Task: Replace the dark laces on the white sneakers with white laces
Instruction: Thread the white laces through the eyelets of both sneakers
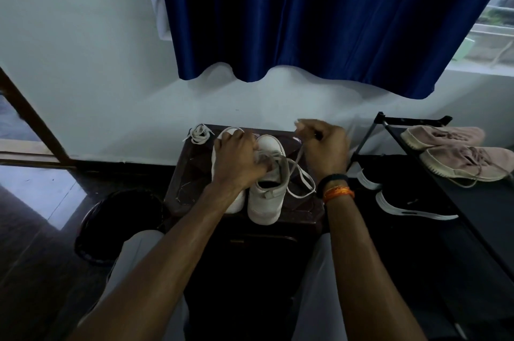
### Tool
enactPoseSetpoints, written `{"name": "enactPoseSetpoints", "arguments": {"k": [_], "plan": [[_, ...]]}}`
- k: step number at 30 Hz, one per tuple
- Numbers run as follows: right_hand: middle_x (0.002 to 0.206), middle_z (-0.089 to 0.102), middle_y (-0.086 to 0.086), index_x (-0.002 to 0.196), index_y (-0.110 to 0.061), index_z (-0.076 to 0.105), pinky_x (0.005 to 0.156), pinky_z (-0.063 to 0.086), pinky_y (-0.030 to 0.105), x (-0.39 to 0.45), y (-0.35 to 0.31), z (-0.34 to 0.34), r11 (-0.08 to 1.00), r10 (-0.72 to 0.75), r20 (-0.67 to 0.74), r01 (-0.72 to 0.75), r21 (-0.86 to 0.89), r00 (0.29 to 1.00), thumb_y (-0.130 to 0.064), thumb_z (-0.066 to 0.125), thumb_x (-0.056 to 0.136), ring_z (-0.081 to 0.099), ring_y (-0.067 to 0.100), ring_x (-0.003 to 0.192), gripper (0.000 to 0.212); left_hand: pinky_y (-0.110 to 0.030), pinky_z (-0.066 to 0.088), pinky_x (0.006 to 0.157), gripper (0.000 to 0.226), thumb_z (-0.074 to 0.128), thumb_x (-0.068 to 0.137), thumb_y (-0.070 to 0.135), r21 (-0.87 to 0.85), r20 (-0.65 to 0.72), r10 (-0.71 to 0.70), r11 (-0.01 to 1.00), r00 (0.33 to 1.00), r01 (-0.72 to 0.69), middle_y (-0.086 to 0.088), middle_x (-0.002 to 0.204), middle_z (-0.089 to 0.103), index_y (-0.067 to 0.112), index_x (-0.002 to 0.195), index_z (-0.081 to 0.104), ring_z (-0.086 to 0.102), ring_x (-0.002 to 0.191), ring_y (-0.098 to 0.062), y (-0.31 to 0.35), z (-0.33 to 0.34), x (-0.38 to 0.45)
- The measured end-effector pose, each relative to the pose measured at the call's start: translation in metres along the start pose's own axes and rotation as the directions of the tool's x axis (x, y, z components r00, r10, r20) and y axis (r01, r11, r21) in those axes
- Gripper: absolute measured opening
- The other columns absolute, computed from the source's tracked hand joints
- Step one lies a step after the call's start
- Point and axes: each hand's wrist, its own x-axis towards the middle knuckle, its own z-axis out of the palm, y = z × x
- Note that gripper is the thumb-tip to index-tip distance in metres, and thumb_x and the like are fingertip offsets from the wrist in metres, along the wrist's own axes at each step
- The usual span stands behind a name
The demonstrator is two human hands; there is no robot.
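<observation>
Sneakers, two white ones, sit side by side on a dark stool (192,173) right against the wall, toes pointing away; the left sneaker (222,162) is mostly hidden under the left hand (236,158), the right sneaker (268,187) is in plain view with its heel tab toward the camera. Left hand reaches across both shoes and its fingers curl into the lace area of the right one, looks like it's pinching the lace there, though the fingertips are tucked out of sight. Right hand (325,145) is lifted just beside the right shoe, fist closed on a white lace (301,176); the lace runs from the eyelets up into that fist and a loop of it droops over the shoe's right side onto the stool; the hand is a bit blurred. Another bundle of lace (199,133), coiled up, lies on the stool's far left corner, near the left shoe's toe but apart from it. Right wrist has a dark band (332,180) and orange threads. Off to the right a black rack (389,129) holds pink shoes (456,151) on top, dark shoes (406,204) lower down; a dark bin (111,223) sits on the floor left of the stool; blue curtain (319,15) hangs above.
</observation>
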Motion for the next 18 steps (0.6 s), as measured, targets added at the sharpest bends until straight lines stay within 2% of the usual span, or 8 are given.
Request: {"name": "enactPoseSetpoints", "arguments": {"k": [2,5,8,10,13,15,18], "plan": [[0.086,0.078,-0.005,0.091,-0.021,0.082,0.082,0.059,0.034,-0.007,0.002,0.007,0.992,-0.044,0.12,0.058,-0.114,0.992,-0.018,0.074,0.085,0.072,0.008,0.082,0.01,-0.04,0.031,0.1,0.036,0.076,0.074,0.051,0.066,0.006,-0.029,0.997,1.0,0.029,0.001,0.118,0.054,0.022,0.094,0.068,0.043,0.115,-0.028,0.001,0.005,-0.001],[0.082,0.077,-0.002,0.082,-0.022,0.082,0.083,0.053,0.032,-0.016,0.011,0.019,0.931,-0.162,0.239,0.229,-0.285,0.957,-0.014,0.076,0.079,0.07,0.017,0.08,0.01,-0.039,0.025,0.103,0.017,0.07,0.08,0.039,0.031,-0.033,-0.066,0.997,0.997,0.067,0.002,0.134,0.048,0.024,0.087,0.076,0.038,0.123,-0.03,0.002,0.009,-0.004],[0.087,0.074,-0.004,0.08,-0.029,0.081,0.088,0.033,0.026,-0.022,0.024,0.028,0.86,-0.158,0.288,0.275,-0.429,0.944,-0.02,0.074,0.078,0.062,0.022,0.089,0.011,-0.038,0.023,0.106,0.006,0.074,0.078,0.027,-0.085,-0.086,-0.104,0.992,0.991,0.097,0.001,0.143,0.05,0.023,0.074,0.076,0.038,0.13,-0.032,0.001,0.009,-0.006],[0.099,0.067,-0.005,0.086,-0.031,0.08,0.085,0.025,0.023,-0.024,0.033,0.033,0.824,-0.136,0.273,0.261,-0.502,0.952,-0.026,0.07,0.08,0.054,0.026,0.1,0.013,-0.033,0.021,0.103,0.004,0.076,0.075,0.024,-0.147,-0.059,-0.14,0.981,0.988,0.13,0.002,0.139,0.054,0.022,0.071,0.077,0.04,0.13,-0.03,-0.001,0.009,-0.004],[0.106,0.062,-0.008,0.08,-0.028,0.079,0.089,0.031,0.029,-0.027,0.04,0.036,0.808,-0.152,0.274,0.279,-0.518,0.95,-0.032,0.059,0.075,0.051,0.03,0.108,0.021,-0.025,0.016,0.09,0.017,0.07,0.065,0.036,-0.186,0.018,-0.176,0.967,0.984,0.176,0.004,0.122,0.065,0.021,0.068,0.077,0.047,0.129,-0.026,-0.005,0.01,0.001],[0.11,0.062,-0.01,0.077,-0.029,0.079,0.089,0.03,0.028,-0.027,0.043,0.038,0.813,-0.158,0.297,0.294,-0.502,0.942,-0.037,0.056,0.074,0.053,0.027,0.11,0.025,-0.022,0.013,0.085,0.021,0.066,0.059,0.036,-0.218,0.023,-0.189,0.957,0.982,0.19,0.005,0.114,0.068,0.022,0.068,0.078,0.05,0.126,-0.026,-0.007,0.012,0.004],[0.114,0.062,-0.011,0.076,-0.031,0.079,0.086,0.025,0.025,-0.028,0.048,0.041,0.854,-0.146,0.332,0.288,-0.434,0.932,-0.038,0.059,0.073,0.054,0.025,0.113,0.021,-0.024,0.023,0.094,0.013,0.076,0.064,0.029,-0.242,0.031,-0.174,0.954,0.984,0.177,0.005,0.108,0.071,0.019,0.071,0.08,0.053,0.123,-0.025,-0.008,0.007,0.004]]}}
